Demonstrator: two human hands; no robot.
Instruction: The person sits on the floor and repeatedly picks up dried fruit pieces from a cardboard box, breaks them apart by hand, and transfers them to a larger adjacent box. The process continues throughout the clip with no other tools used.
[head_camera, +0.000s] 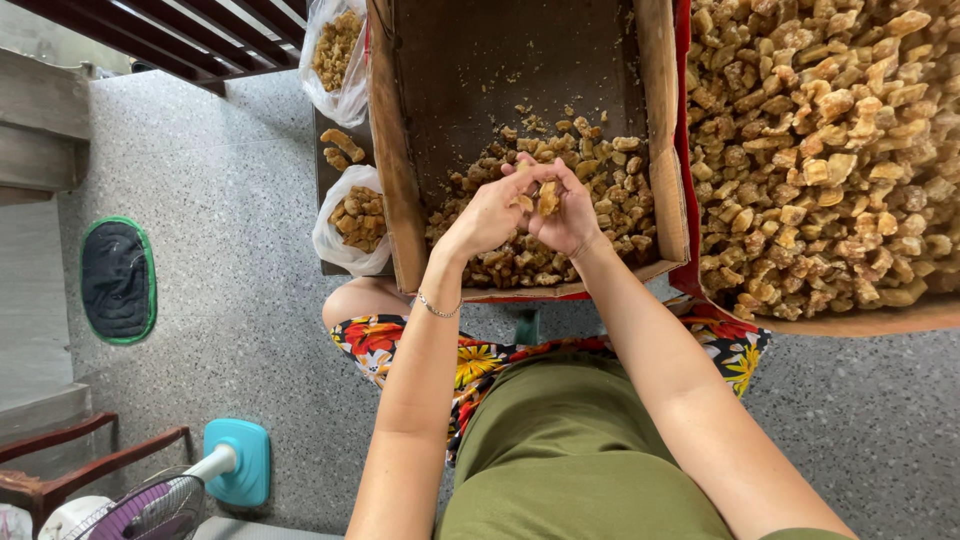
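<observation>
A golden-brown chunk (548, 197) sits pinched between your two hands above the near end of the cardboard box (395, 170), directly over the heap of like pieces (560, 230) lying inside it. Your left hand (492, 212) curls in from the left with its fingertips meeting the chunk's left side; your right hand (572, 215) cups it from the right and from behind, thumb across the front. Both grips are clenched on that one piece, the hands touching each other around it, so neither is nearer than the other. The chunk stands roughly upright, its long axis running away from you, though its lower end is hidden behind your fingers and its true shape is hard to make out.

To your right a far larger pile of chunks (830, 140) fills a red-lined tray (684, 150), cut off by the frame's edge. To your left, clear plastic bags (350, 220) hold smaller portions. Below, a fan on a teal base (238, 462) stands on the speckled floor (230, 300).
</observation>
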